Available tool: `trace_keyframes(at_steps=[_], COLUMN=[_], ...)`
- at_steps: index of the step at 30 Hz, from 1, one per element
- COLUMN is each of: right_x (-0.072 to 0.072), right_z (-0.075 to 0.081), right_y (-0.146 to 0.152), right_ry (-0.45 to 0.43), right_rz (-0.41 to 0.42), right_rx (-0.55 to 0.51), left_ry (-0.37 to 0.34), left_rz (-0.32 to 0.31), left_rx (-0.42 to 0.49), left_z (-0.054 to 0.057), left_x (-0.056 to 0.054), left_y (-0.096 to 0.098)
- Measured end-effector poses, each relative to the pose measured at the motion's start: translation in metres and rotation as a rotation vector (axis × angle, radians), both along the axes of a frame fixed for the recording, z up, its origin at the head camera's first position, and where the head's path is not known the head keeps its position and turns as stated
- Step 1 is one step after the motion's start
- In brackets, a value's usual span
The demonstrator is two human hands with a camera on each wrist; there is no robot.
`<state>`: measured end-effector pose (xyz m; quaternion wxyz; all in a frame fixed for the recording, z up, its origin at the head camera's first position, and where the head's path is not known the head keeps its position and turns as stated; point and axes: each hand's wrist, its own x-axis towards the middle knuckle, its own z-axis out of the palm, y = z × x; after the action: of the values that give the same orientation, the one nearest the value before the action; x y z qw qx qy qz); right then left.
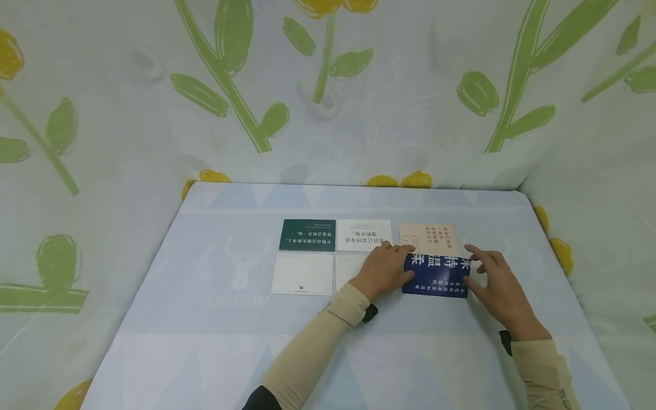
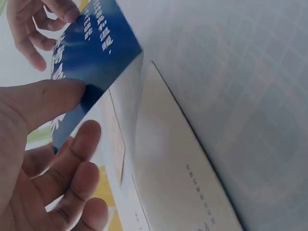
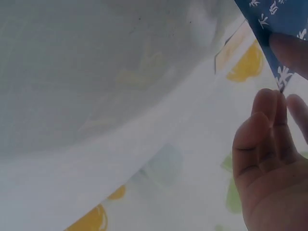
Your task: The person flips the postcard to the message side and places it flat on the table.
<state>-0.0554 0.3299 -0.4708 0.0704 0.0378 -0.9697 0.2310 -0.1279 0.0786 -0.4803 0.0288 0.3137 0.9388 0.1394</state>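
The hands work as a pair on one blue card (image 1: 435, 285): the left hand (image 1: 384, 272) grasps its left end, thumb on the printed face and fingers beneath, while the right hand (image 1: 501, 291) pinches the opposite end the same way. Holding it by both ends probably helps level and steer the card, and leaves most of the lettering uncovered. It sits just below the pink card (image 1: 430, 238), roughly in line with it; the left wrist view shows it tilted and raised above the counter (image 1: 205, 324). To the left, the green card (image 1: 307, 236) and a white card (image 1: 365, 232) form an upper row, with a plain card (image 1: 302, 275) under the green one and a pale card (image 1: 345, 271) beside that, partly hidden by the left hand. Such close edges suggest a deliberate grid, which the blue card's position seems to match.
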Motion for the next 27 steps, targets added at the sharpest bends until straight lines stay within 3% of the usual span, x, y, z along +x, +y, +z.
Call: trace_keyframes(at_steps=[10,18,23,27], right_x=[0.004,0.010,0.013,0.015], right_z=[0.000,0.003,0.000,-0.001], right_y=[0.009,0.013,0.013,0.012], right_ry=[-0.005,-0.271,-0.302,-0.315], right_rz=[-0.073,-0.103,-0.101,-0.123], right_rx=[-0.054,-0.141,-0.182,-0.194], left_ry=[0.068,0.077,0.091,0.060], left_rz=[-0.028,-0.039,-0.061,-0.020], left_rx=[0.061,0.070,0.105,0.127], left_z=[0.005,0.005,0.004,0.004], left_x=[0.004,0.005,0.007,0.009], left_y=[-0.001,-0.003,-0.005,-0.009])
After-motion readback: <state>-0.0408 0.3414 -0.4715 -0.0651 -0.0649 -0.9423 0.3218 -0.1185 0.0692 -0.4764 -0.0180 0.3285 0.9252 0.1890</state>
